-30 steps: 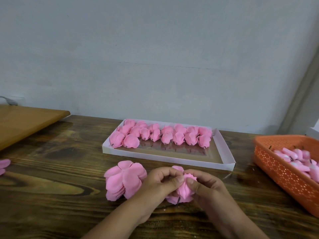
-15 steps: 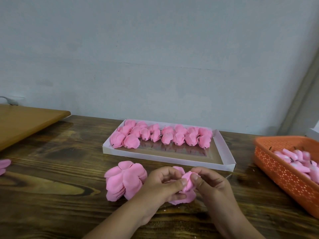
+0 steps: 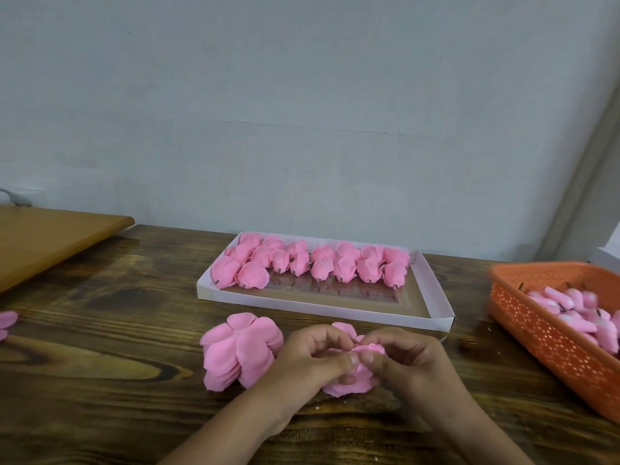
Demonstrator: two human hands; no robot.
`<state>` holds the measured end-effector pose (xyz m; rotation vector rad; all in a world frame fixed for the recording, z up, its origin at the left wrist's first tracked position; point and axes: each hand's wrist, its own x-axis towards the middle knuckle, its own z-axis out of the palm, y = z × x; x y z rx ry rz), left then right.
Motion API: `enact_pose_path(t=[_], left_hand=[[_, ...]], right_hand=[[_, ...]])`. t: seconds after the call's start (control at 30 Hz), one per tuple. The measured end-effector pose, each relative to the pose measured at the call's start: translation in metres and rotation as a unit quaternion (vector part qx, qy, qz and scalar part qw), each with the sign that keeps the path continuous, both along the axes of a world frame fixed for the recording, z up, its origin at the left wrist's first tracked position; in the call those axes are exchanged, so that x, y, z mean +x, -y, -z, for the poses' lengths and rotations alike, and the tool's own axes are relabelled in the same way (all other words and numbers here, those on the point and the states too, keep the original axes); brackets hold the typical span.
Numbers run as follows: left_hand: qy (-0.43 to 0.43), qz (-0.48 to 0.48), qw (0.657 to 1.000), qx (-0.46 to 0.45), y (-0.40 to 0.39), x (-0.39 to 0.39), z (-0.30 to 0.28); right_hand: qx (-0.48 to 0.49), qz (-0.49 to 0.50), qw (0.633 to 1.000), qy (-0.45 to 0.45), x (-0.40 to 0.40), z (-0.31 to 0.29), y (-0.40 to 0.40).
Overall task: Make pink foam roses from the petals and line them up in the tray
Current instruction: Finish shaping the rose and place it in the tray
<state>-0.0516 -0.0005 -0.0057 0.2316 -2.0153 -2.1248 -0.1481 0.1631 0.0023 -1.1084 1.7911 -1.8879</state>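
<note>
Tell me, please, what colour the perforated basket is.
Orange, seen best in the head view: basket.

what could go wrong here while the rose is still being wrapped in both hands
1. The left hand and right hand pinch the half-made rose at its top only; the lower petals hang loose and could unwrap.
2. The petal stack lies right beside the left hand, so a wrist shift might scatter it.
3. The tray holds roses along the far side; reaching over the near wall could knock that row askew.
</note>
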Motion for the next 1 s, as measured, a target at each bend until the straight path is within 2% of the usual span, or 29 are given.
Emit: enact_pose_path(t=[0.07, 0.13, 0.2, 0.27, 0.33, 0.4, 0.5, 0.6, 0.73, 1.0], left_hand=[[-0.008, -0.012, 1.000, 0.013, -0.002, 0.000, 0.000], [-0.026, -0.040, 0.998, 0.030, -0.001, -0.001, 0.000], [-0.042, -0.091, 0.995, 0.001, 0.002, -0.003, 0.000], [-0.046, -0.167, 0.976, -0.132, 0.007, -0.005, 0.003], [-0.040, -0.197, 0.936, -0.287, 0.009, -0.005, 0.007], [-0.029, -0.178, 0.899, -0.398, 0.007, -0.004, 0.012], [-0.017, -0.136, 0.861, -0.490, 0.009, -0.004, 0.019], [0.006, -0.119, 0.844, -0.523, 0.010, -0.005, 0.020], [0.092, -0.103, 0.821, -0.553, 0.008, -0.007, 0.022], [0.029, -0.144, 0.830, -0.538, 0.009, -0.009, 0.025]], right_hand=[[-0.006, 0.004, 1.000, 0.021, 0.001, -0.002, 0.000], [-0.030, 0.043, 0.995, 0.089, 0.001, -0.003, 0.000], [-0.058, 0.100, 0.981, 0.153, -0.002, -0.003, -0.002], [-0.086, 0.144, 0.971, 0.169, -0.008, -0.005, -0.005], [-0.103, 0.171, 0.964, 0.172, -0.011, -0.006, -0.007], [-0.109, 0.186, 0.961, 0.176, -0.012, -0.004, -0.006], [-0.106, 0.185, 0.961, 0.178, -0.012, 0.000, -0.004], [-0.105, 0.179, 0.959, 0.191, -0.012, 0.002, -0.001], [-0.092, 0.174, 0.961, 0.194, -0.012, 0.004, 0.000], [-0.070, 0.137, 0.968, 0.196, -0.009, 0.004, 0.000]])
